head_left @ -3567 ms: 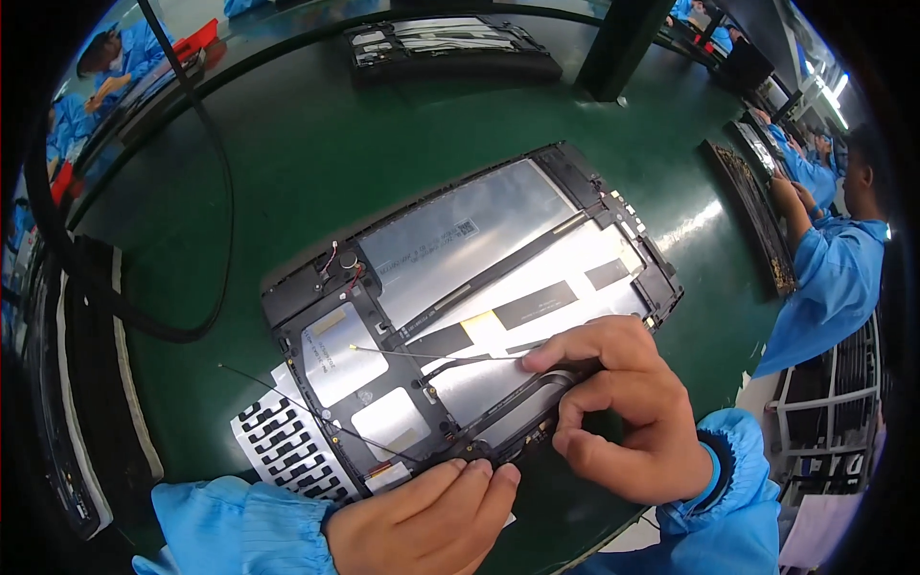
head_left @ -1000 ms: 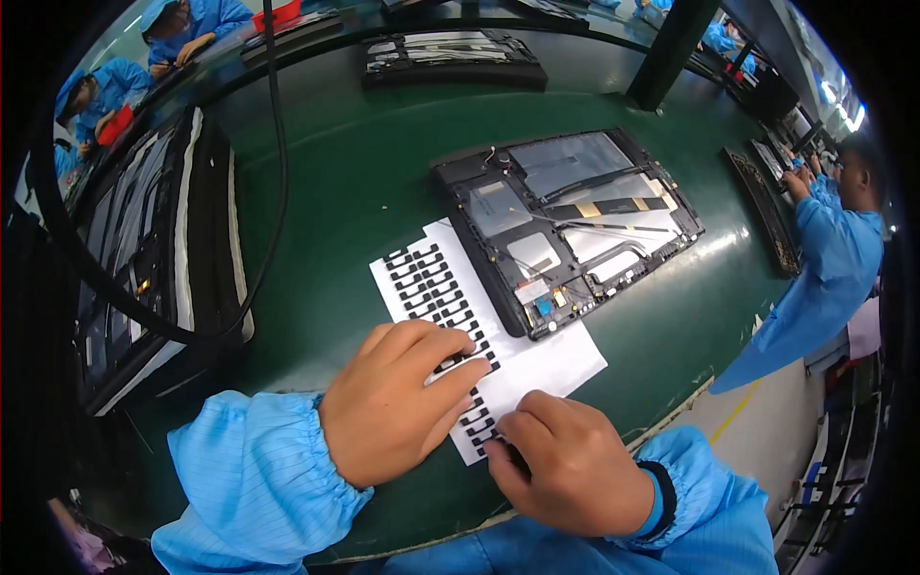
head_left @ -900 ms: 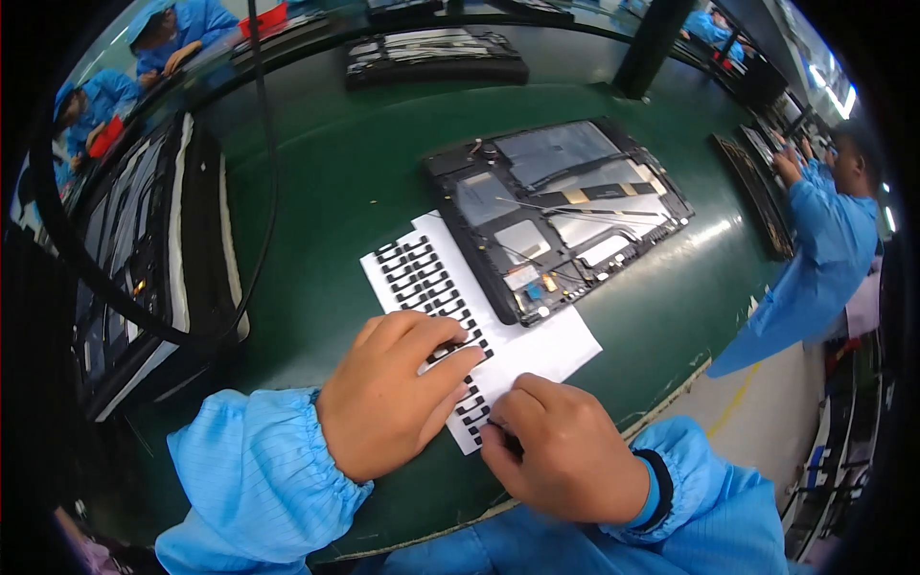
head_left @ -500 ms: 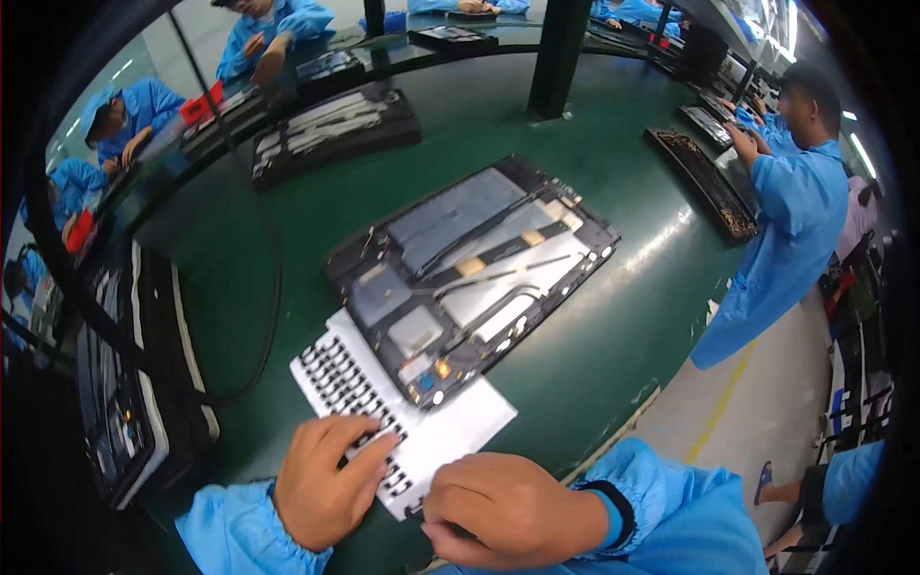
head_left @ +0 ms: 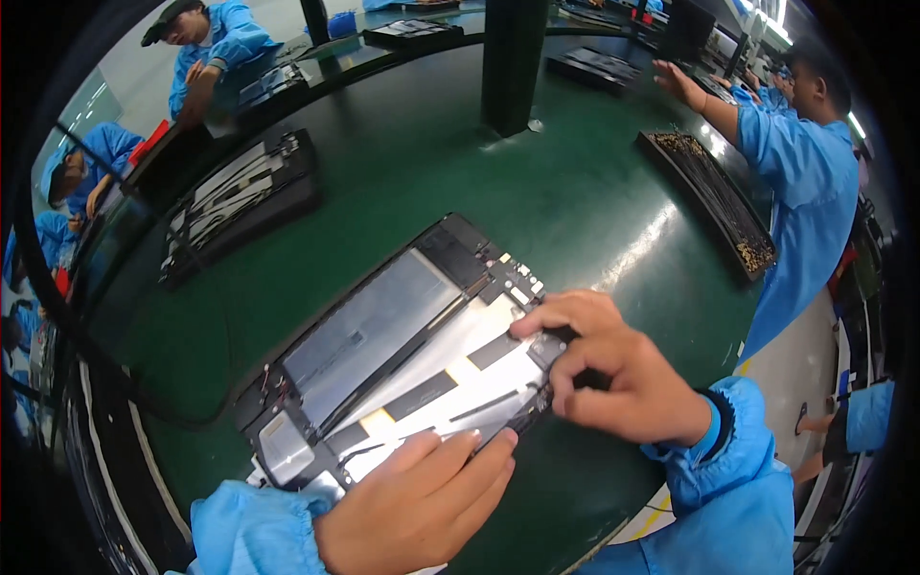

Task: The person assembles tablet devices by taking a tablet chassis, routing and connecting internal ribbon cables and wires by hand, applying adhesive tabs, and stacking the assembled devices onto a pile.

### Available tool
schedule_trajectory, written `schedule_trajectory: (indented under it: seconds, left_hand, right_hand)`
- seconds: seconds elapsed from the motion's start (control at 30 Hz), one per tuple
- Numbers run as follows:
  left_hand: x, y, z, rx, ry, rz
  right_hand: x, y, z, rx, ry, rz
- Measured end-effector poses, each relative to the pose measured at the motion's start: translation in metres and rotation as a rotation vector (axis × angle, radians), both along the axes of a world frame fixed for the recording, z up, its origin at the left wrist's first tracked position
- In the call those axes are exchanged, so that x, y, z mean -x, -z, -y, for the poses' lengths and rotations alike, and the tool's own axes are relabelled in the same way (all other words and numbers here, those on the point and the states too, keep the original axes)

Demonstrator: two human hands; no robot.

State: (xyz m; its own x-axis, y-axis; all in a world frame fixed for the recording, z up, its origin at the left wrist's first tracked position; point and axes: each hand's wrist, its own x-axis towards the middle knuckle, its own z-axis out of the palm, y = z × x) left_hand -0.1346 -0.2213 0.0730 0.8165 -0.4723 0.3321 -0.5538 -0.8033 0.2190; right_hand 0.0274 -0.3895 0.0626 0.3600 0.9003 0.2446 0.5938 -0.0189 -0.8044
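Observation:
An opened tablet-like device point(head_left: 356, 337) lies tilted across the bench, showing a large grey panel, a silver battery-like plate point(head_left: 479, 335) with a dark strip, and small circuit boards. My left hand point(head_left: 422, 503) rests along its near edge, fingers stretched out and lying on it. At the right end, my right hand point(head_left: 623, 369) has its fingers curled round the corner beside a small grey part point(head_left: 546, 352); the fingertips press at the device's edge. Whether a smaller piece sits between them cannot be made out.
At the left back stands a black tray point(head_left: 305, 177) with another opened device. A long black tray of thin cables point(head_left: 709, 196) lies at the right, near a person in blue point(head_left: 810, 201). A dark post point(head_left: 513, 72) rises from the green bench point(head_left: 422, 163).
Both hands have left the white sheet with rows of black pieces and moved onto the device. My right hand went up and right. The device appears nearer, and the sheet is mostly hidden.

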Motion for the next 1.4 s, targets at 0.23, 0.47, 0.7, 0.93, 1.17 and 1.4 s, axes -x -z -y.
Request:
schedule_trajectory:
  seconds: [0.23, 0.47, 0.7, 0.93, 1.17, 1.4]
  left_hand:
    - [0.001, -0.003, 0.004, 0.094, -0.070, -0.028]
    - [-0.004, -0.002, 0.000, 0.073, -0.059, -0.018]
    - [-0.020, -0.009, 0.013, 0.147, -0.062, -0.001]
    - [-0.029, 0.001, 0.014, 0.139, -0.003, -0.024]
    - [-0.027, 0.021, 0.030, 0.391, -0.144, -0.006]
    - [-0.036, 0.004, 0.010, 0.112, -0.014, -0.019]
  right_hand:
    - [-0.006, -0.008, -0.001, 0.056, -0.047, -0.096]
    - [-0.008, -0.004, -0.003, 0.054, -0.005, -0.061]
    - [-0.011, -0.004, -0.003, 0.052, -0.009, -0.039]
    - [-0.018, 0.002, 0.013, -0.068, 0.062, -0.136]
    - [-0.014, -0.007, 0.007, -0.025, 0.024, 0.040]
    - [-0.014, 0.000, 0.007, -0.031, 0.027, 0.159]
